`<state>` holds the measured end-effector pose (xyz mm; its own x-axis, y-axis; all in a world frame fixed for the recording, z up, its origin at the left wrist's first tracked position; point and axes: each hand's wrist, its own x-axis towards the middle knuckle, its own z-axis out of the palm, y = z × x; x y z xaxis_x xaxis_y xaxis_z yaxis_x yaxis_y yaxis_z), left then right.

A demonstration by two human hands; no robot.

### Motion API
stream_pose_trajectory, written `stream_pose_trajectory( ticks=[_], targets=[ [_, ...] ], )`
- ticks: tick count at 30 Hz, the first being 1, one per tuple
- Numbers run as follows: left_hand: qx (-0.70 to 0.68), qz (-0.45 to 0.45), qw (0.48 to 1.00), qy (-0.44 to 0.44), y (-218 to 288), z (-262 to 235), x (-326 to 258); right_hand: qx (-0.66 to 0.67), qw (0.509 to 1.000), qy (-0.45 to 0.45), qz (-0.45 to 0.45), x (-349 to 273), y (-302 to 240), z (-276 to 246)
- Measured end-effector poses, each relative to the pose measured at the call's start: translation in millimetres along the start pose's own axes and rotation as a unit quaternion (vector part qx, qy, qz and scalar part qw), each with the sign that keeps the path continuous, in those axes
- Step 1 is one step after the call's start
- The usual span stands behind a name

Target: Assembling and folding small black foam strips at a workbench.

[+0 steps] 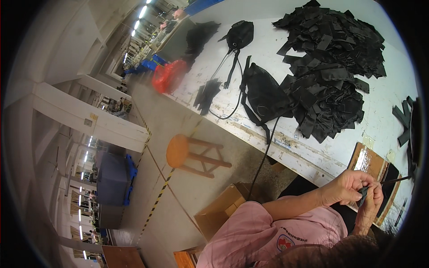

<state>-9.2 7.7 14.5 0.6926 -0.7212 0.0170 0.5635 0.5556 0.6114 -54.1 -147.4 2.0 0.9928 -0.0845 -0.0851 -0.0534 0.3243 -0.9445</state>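
Note:
At the lower right, my left hand and my right hand come together over the table's near edge. Between their fingers is a small dark fabric piece, pinched by both. Most of it is covered by my fingers, so its exact shape cannot be made out. A thin dark strip runs from beside my hands toward the right rim; whether it joins the piece is unclear. Close by, a brown board with a shiny top lies on the white table.
Large heaps of black fabric pieces cover the table's far right. Black pouches with straps lie left of them, near a red plastic bag. An orange stool and a cardboard box stand on the floor. Dark strips lie at the right rim.

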Motion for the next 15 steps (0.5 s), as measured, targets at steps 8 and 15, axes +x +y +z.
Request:
stream_pose_trajectory(
  ticks=[8, 15],
  targets=[
    [0.241, 0.094, 0.953, 0.157, -16.3, 8.8, -1.3, -0.283, 0.929, 0.046, -0.234, -4.2, 0.3, 7.0],
    [0.244, 0.216, 0.926, 0.189, -24.5, 9.2, 2.3, -0.317, 0.910, 0.062, -0.261, -3.2, 2.8, 10.7]
  ],
)
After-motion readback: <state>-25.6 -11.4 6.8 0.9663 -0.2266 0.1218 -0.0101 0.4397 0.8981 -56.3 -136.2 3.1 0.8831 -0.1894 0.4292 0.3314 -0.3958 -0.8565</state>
